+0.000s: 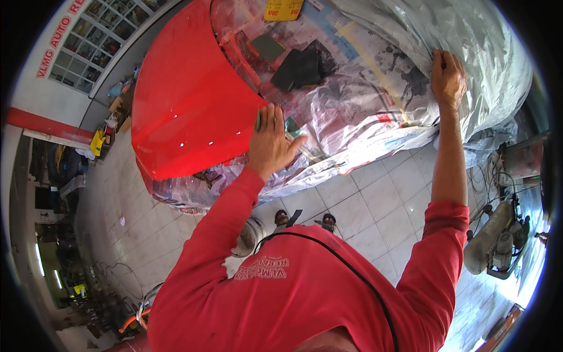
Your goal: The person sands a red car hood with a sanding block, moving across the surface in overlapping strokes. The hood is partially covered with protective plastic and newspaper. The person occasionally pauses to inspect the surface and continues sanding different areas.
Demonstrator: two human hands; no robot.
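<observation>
Along the edge of a glossy red car hood (182, 94), my left hand (270, 138) lies flat with its thumb spread. A small dark green piece of sandpaper (258, 121) shows at the outer side of its fingers, mostly covered by the hand. My right hand (448, 79) rests farther right on the translucent plastic sheet (492, 64), its fingers curled under. What those fingers hold, if anything, is hidden. Between the hands, printed masking paper (375, 76) covers the car. Black sanding sheets (298, 69) and a dark green sheet (268, 48) lie on it.
A yellow sheet (283, 9) lies at the far edge of the masking. Below the car, a bucket (251, 234) stands on the tiled floor (375, 229) beside my feet. An air compressor (495, 240) with loose cables stands at right. Boxes and clutter line the left wall.
</observation>
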